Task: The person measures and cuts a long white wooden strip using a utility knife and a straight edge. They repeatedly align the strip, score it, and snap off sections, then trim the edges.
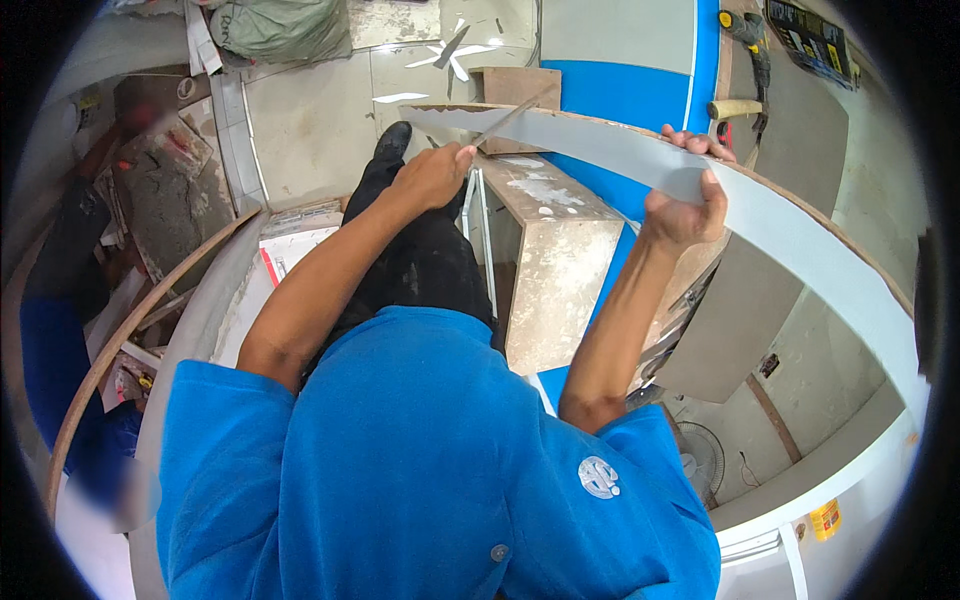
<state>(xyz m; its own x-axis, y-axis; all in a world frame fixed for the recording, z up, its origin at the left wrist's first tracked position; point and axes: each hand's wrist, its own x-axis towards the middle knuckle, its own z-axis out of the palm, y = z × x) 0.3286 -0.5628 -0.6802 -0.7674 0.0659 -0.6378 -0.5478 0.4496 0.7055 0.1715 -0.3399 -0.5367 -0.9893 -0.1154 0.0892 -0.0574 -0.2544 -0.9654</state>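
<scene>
My left hand (425,180) is closed on a long, thin, flat tool (512,113), like a file or strip, which slants up to the right against the near end of a long curved white board (580,140) with a rough brown top edge. My right hand (685,205) grips that board, thumb on the near face and fingers curled over the upper edge. The board sweeps right and bends down along the fisheye rim. Below it is a worn, paint-spotted wooden box (555,270), near my dark-trousered leg.
Another person in blue and dark clothes (60,330) is at the left, beside a curved wooden strip (150,300). A grey-green sack (275,25) lies at the back. A drill (740,30) and hammer (735,108) lie upper right. A fan (700,455) is low right.
</scene>
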